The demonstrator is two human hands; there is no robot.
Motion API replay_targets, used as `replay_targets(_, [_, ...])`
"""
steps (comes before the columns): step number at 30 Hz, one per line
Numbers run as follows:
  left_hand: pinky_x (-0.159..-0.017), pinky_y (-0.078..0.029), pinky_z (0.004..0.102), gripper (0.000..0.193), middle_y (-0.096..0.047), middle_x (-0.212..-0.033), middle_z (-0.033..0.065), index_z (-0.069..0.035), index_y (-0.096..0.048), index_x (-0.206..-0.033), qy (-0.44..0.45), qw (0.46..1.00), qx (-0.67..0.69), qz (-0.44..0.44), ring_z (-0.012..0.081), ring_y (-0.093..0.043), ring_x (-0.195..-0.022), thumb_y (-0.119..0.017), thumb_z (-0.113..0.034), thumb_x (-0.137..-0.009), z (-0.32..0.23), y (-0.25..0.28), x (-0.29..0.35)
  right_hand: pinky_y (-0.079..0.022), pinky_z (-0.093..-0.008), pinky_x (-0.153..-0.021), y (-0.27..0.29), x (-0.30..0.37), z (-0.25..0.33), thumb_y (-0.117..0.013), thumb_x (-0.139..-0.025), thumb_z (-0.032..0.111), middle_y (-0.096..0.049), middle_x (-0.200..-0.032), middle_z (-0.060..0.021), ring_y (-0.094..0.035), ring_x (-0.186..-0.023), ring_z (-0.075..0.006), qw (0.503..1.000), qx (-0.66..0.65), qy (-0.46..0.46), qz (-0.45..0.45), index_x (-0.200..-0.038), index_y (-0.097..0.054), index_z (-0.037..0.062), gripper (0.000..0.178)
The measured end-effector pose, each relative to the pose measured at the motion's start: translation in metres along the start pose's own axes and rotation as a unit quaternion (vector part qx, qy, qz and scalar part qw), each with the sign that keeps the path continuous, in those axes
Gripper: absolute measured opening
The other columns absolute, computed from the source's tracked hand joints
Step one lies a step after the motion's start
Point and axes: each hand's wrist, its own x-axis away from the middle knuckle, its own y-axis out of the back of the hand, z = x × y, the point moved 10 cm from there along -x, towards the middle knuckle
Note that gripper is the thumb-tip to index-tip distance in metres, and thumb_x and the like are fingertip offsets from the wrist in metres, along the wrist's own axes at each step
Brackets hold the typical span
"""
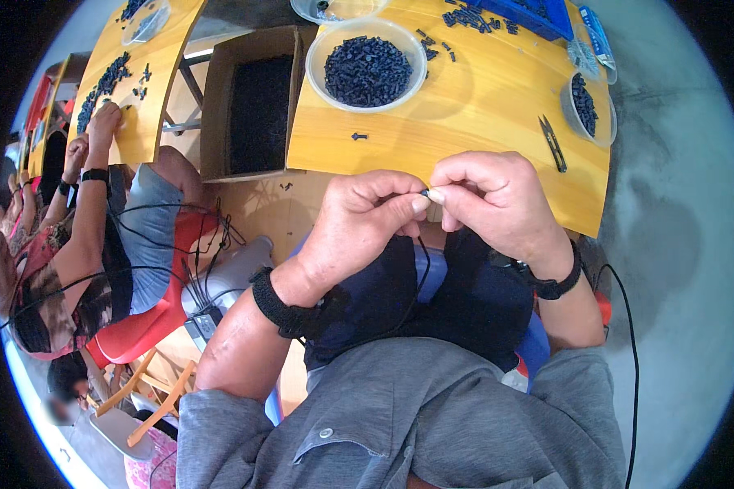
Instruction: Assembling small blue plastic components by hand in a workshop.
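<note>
My left hand and my right hand meet just off the table's near edge, above my lap. Both are closed in a pinch, fingertips almost touching. Between them shows the end of a small dark part, mostly covered by the fingers. It looks like the small black parts heaped in the round clear tub on the table. One loose black part lies in front of that tub. Black thread snips rest to the right, beyond my right hand.
A smaller tub of black parts stands at the table's right edge. Behind are a blue bin and more loose parts. An open cardboard box stands left of the table. Another person's hand works at the neighbouring table.
</note>
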Motion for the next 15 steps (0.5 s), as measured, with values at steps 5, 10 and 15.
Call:
replay_targets(5, [-0.059,-0.050,0.0204,0.009,-0.064,-0.076,0.0010,0.002,-0.066,-0.092,0.004,1.000,0.019,-0.005,0.0055,-0.059,-0.064,-0.061,-0.006,-0.090,-0.002,0.000,0.001,-0.045,-0.0254,-0.050,0.000,0.008,0.009,-0.059,-0.083,-0.001,-0.059,-0.069,-0.0071,-0.058,-0.055,-0.0131,0.995,0.040,0.076,-0.057,-0.084,-0.063,-0.0013,0.005])
replay_targets(10, [-0.059,-0.051,0.0208,0.009,-0.066,-0.076,0.0026,0.002,-0.067,-0.091,0.016,1.000,0.010,0.008,0.0061,-0.060,-0.064,-0.061,-0.005,-0.090,-0.002,-0.002,0.001,-0.046,-0.0278,-0.051,-0.004,0.022,0.024,-0.061,-0.082,-0.004,-0.059,-0.072,-0.0103,-0.059,-0.056,-0.0172,0.968,0.128,0.181,-0.115,-0.089,-0.062,-0.0017,0.008])
replay_targets(15, [-0.059,-0.051,0.0212,0.010,-0.066,-0.076,0.0032,0.002,-0.067,-0.091,0.028,0.999,0.028,0.012,0.0067,-0.060,-0.064,-0.060,-0.005,-0.090,-0.004,-0.005,0.002,-0.046,-0.0254,-0.051,0.000,0.023,0.017,-0.060,-0.084,-0.003,-0.059,-0.072,-0.0090,-0.059,-0.057,-0.0146,0.976,0.080,0.156,-0.125,-0.089,-0.062,-0.0019,0.006])
